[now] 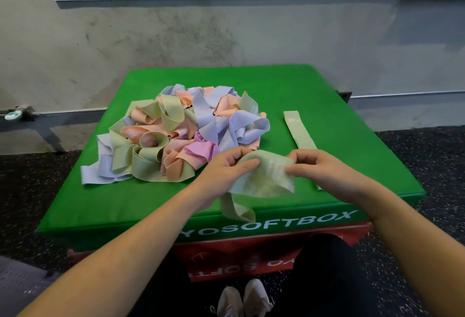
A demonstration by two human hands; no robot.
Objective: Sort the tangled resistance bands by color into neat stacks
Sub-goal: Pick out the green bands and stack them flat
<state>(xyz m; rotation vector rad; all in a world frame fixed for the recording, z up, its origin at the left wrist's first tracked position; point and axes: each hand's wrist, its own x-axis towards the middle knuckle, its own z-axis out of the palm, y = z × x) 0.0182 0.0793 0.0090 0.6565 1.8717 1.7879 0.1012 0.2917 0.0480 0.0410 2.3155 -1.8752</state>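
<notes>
Bare concrete wall and a speckled dark floor frame the green soft box (289,85) that serves us as a counter, with a red box (276,254) under it.

We hold a pale green band (264,178) between both hands just above the counter's near edge. Our left hand (226,168) has its grip pinched on the band's left end, thumb on top and fingers curled beneath. Our right hand (319,165) pinches the right end the same way. Between the two grips the band sags, crumpled and half twisted, and a loose loop of it hangs down over the front edge of the box.

What the next move turns on, we judge, is the flat green band (299,130) already laid out on the right. It lies just beyond and slightly left of our right hand, its long axis running away from us toward the wall. The held band stretches crosswise, left to right, so it likely needs a quarter turn and a smoothing pull before it can lie on top. Our right hand is the nearer one to that starting stack.

Farther left and beyond our left hand sits the tangled pile (181,133), a heap of green, peach, lavender and pink bands knotted through one another, close to the left knuckles but apart from the held band.
</notes>
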